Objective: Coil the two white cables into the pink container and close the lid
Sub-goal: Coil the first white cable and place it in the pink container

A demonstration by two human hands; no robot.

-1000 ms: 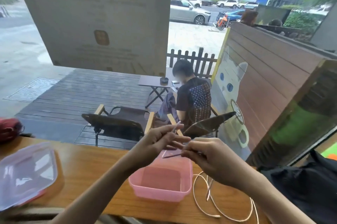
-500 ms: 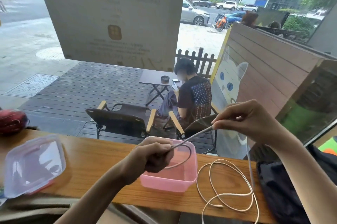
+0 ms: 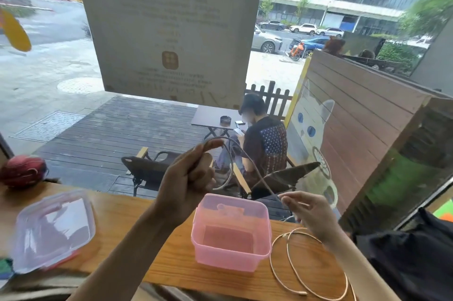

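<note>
An open pink container (image 3: 257, 255) stands empty on the wooden counter (image 3: 127, 210). Above and behind it my left hand (image 3: 188, 178) is raised and pinches one white cable (image 3: 255, 165), which loops over the fingers. From there the cable runs down and right to my right hand (image 3: 306, 212), which holds it between thumb and fingers. The second white cable (image 3: 289, 264) lies in loose loops on the counter right of the container. The clear lid (image 3: 52, 229) rests on the counter at the left.
A red bundle (image 3: 23, 170) sits at the counter's far left by the window. Dark fabric (image 3: 414, 259) lies at the right end. Through the glass, a seated person and chairs are on the deck outside.
My left hand rose from just over the container and now holds a loop of cable up high. My right hand dropped from up high to just right of the container.
</note>
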